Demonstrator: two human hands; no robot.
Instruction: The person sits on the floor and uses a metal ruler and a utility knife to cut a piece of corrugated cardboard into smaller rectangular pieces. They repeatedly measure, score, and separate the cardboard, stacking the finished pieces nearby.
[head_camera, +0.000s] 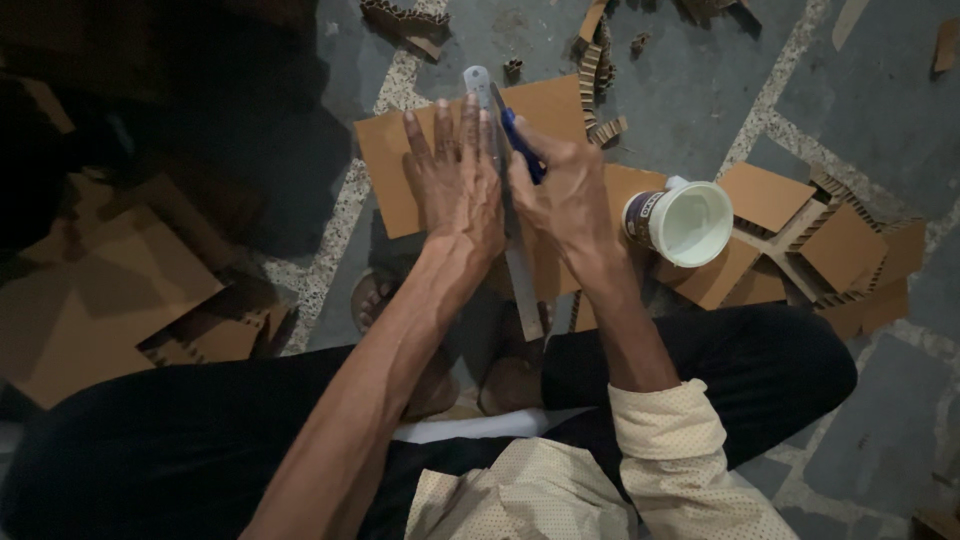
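My left hand (455, 175) lies flat, fingers spread, on a brown cardboard sheet (385, 150) and presses down a long metal ruler (520, 265) that runs away from me across the sheet. My right hand (565, 190) is closed around a blue-handled cutter (522, 143), its tip against the ruler's right edge near the far end. The sheet rests on the stone floor in front of my crossed legs.
A white plastic tub (685, 222) lies tipped on its side just right of my right hand. Cut cardboard pieces (840, 250) and corrugated strips (592, 75) are scattered to the right and beyond. More cardboard sheets (90, 300) are stacked at the left.
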